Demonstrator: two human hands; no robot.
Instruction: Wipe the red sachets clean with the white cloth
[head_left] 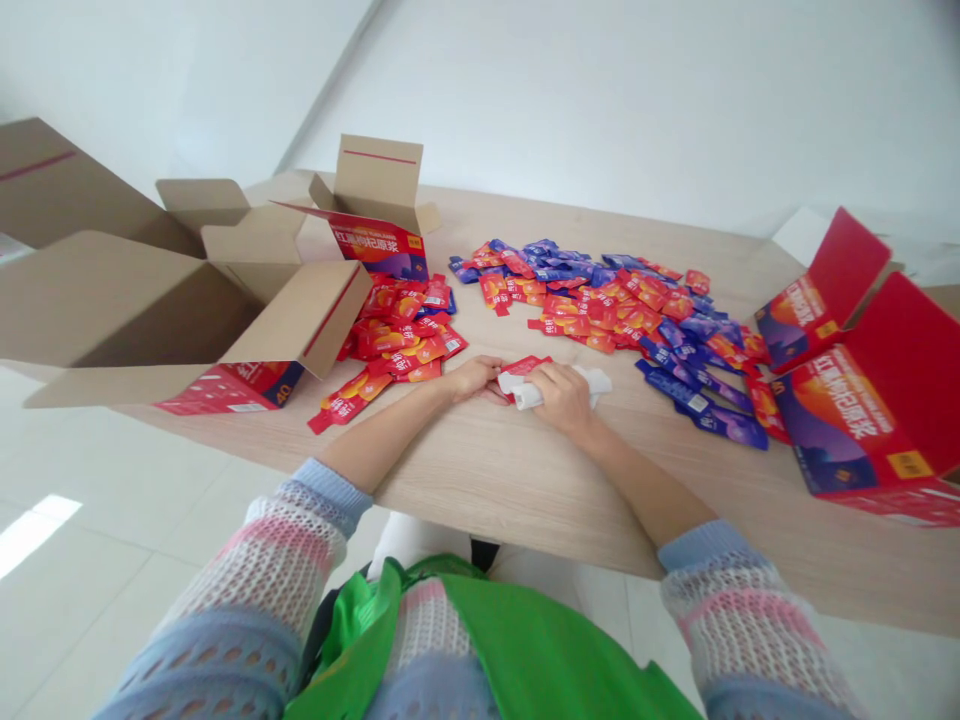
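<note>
At the middle of the table's near side, my left hand (478, 378) grips the left end of a red sachet (525, 366). A folded white tissue (592, 384) is held in my right hand (561, 394), pressed against that sachet, whose right part is covered. To the left lies a heap of red sachets (405, 340) with a few blue ones in it. A larger mixed pile of red sachets (600, 305) and blue sachets (697, 385) spreads beyond my right hand and to its right.
Open cartons (247, 385) stand at the left, their flaps reaching over the table. Another open red carton (382, 245) is behind the left heap. Red cartons (847, 420) stand open at the right. The wooden table's (510, 490) near edge runs in front of my body.
</note>
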